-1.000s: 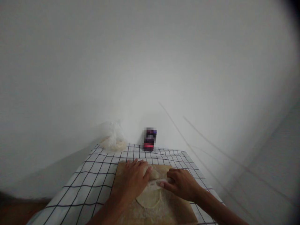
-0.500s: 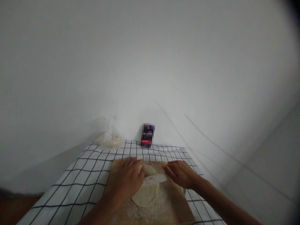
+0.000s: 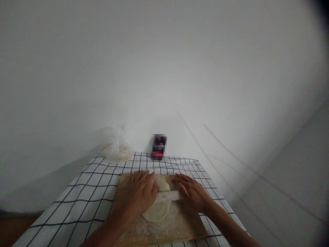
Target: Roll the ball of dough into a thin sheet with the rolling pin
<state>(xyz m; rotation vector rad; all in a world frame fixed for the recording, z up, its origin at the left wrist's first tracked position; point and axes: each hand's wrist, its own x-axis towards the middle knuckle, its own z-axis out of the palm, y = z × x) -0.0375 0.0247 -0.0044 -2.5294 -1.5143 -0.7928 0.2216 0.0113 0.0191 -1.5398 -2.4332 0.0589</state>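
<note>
Both my hands press on a pale, floury rolling pin (image 3: pixel 167 196), which lies crosswise over a flattened round of dough (image 3: pixel 157 212). My left hand (image 3: pixel 142 192) covers the pin's left end, palm down, its fingers stretched forward. Over the right end rests my right hand (image 3: pixel 192 192), also palm down with extended fingers. The dough shows on both the near and far sides of the pin. Beneath it is a flour-dusted wooden board (image 3: pixel 185 224). The pin's ends are hidden under my hands.
A black-and-white checked cloth (image 3: pixel 84 192) covers the table. At the back left sits a clear plastic bag (image 3: pixel 117 147) with something pale inside. A dark, pixelated upright object (image 3: pixel 158 147) stands against the white wall (image 3: pixel 164 75).
My right hand has flattened, its fingers reaching further forward over the pin. The pin now lies more level across the dough. The whole view has shifted slightly.
</note>
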